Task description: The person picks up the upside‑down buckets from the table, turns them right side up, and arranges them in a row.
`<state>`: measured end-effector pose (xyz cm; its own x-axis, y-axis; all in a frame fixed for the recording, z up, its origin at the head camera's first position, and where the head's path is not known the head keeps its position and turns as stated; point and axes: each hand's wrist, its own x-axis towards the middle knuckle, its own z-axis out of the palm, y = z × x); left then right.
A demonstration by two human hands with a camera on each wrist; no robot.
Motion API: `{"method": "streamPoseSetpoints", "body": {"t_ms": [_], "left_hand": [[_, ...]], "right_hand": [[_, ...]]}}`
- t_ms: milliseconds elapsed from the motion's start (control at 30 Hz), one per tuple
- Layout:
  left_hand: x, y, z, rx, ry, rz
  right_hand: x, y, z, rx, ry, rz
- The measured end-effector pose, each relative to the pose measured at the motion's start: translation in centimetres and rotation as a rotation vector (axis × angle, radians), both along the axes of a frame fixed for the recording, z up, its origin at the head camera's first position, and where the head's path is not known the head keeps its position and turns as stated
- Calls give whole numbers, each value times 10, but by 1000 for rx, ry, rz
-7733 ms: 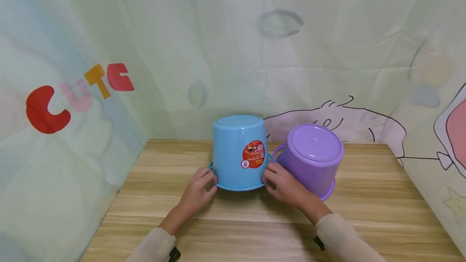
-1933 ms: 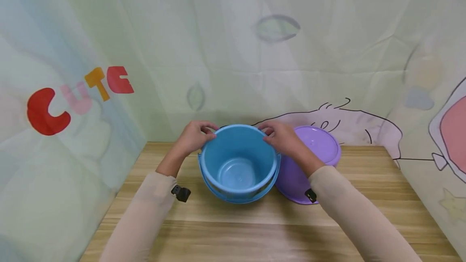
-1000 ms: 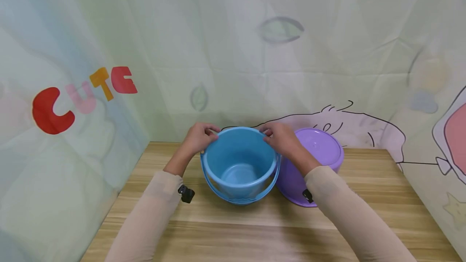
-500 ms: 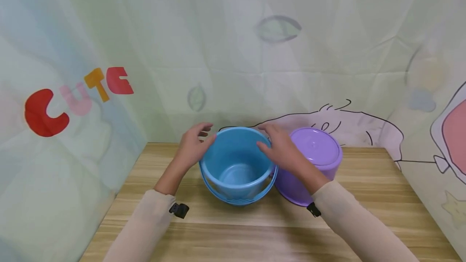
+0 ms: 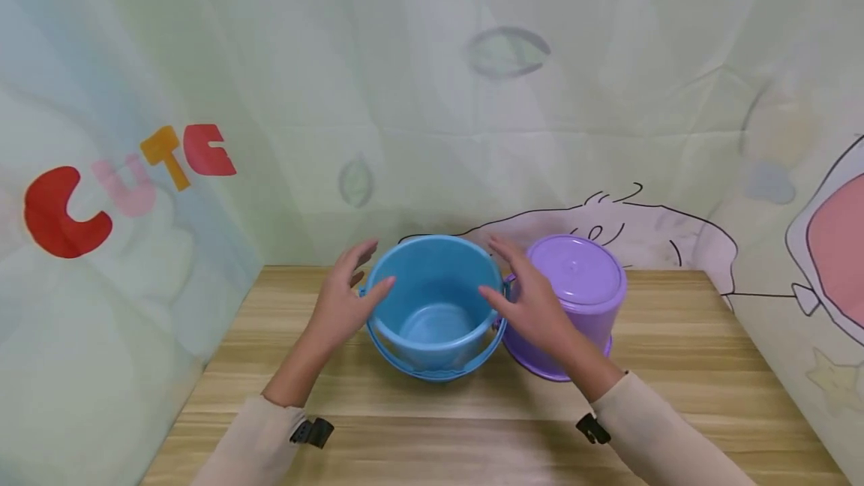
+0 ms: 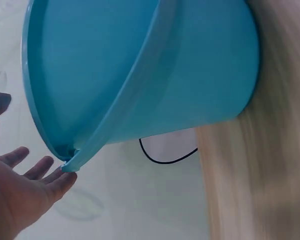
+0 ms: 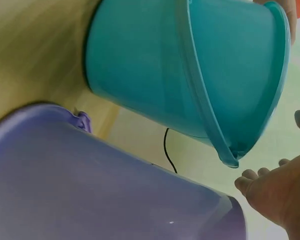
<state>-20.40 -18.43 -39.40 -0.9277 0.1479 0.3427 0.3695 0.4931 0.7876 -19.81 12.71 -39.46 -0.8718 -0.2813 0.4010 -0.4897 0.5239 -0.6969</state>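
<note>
A blue plastic bucket (image 5: 435,336) stands upright on the wooden table, its mouth up and its handle lowered toward the front. On its left side my left hand (image 5: 340,306) is spread beside the rim, fingers relaxed and holding nothing. My right hand (image 5: 533,306) hovers at the rim's right side, thumb apart from the fingers, also holding nothing. In the left wrist view the fingertips come close to the handle joint of the bucket (image 6: 210,65). Just right of it sits a purple bucket (image 5: 577,272), upside down, partly hidden behind my right hand and forearm.
The wooden table (image 5: 432,448) reaches back to a printed cloth backdrop (image 5: 432,96) with colourful letters on the left. The purple bucket (image 7: 114,185) stands close to the blue one, its rim on the tabletop.
The blue bucket has been turned from mouth down to mouth up. Both hands have let go of its rim and drawn slightly back and apart. The purple bucket, earlier tilted, stands more level.
</note>
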Motion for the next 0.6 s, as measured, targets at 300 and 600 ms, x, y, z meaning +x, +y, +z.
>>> {"method": "streamPoseSetpoints", "body": {"t_ms": [300,600], "left_hand": [[22,2,-10,-51,116,0],[28,2,-19,-146,135,-43]], "right_hand": [[13,-2,-12,3,-63,-25],[18,-6,-20,71,-70,-20]]}}
